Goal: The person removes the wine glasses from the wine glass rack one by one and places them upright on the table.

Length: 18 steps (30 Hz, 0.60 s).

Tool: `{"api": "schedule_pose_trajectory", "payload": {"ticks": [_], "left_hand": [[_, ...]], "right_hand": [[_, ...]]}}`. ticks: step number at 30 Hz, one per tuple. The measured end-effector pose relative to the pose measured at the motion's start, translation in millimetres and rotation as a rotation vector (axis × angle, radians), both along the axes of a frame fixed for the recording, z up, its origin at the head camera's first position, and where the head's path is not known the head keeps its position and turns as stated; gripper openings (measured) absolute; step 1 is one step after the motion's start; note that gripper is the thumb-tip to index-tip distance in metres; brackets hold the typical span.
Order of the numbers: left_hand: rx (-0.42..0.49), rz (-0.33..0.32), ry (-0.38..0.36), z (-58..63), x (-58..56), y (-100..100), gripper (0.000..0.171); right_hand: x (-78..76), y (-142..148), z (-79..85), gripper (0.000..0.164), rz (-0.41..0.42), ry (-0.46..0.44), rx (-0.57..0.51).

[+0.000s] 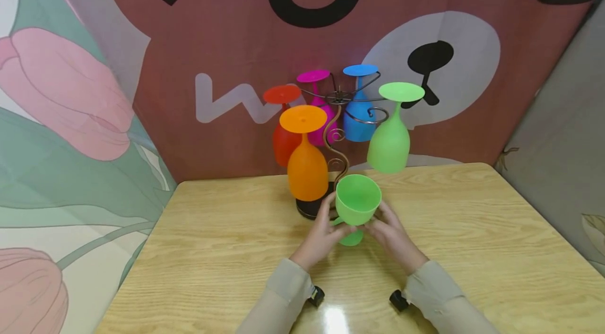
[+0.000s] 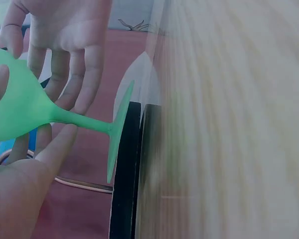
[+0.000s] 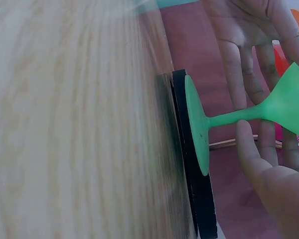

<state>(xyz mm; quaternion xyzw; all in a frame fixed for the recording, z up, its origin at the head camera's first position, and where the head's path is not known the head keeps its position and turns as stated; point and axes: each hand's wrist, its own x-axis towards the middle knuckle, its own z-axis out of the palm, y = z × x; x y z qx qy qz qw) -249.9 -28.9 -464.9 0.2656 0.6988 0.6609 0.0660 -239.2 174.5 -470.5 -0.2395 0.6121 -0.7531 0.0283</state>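
Note:
A light green plastic goblet [image 1: 357,200] is held upright between both hands, its bowl mouth facing up and its round foot lowermost. My left hand [image 1: 323,234] grips it from the left, fingers along the bowl and thumb at the stem. From the other side my right hand [image 1: 391,231] holds it in much the same way. The left wrist view shows the goblet's stem [image 2: 82,119] crossing between the hands. In the right wrist view the goblet's foot [image 3: 197,127] overlaps a black round base.
Behind the hands stands a curled metal rack [image 1: 339,96] on a black base [image 1: 308,210]. Upside-down goblets hang from it: orange [image 1: 307,171], red [image 1: 283,139], magenta [image 1: 314,76], blue [image 1: 360,121] and another green one [image 1: 389,145]. A printed cloth [image 1: 236,50] hangs behind the wooden table [image 1: 212,260].

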Motion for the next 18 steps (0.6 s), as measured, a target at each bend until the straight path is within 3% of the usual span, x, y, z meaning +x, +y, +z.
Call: {"api": "schedule_pose_trajectory", "payload": {"ticks": [8, 18], "left_hand": [[-0.014, 0.044, 0.014, -4.5, -4.6, -4.0, 0.080], [-0.014, 0.046, -0.006, -8.9, -8.0, -7.3, 0.081]], "right_hand": [[-5.9, -5.7, -3.0, 0.065, -0.005, -0.018, 0.002], [-8.7, -9.5, -3.6, 0.068, -0.017, -0.095, 0.035]]}}
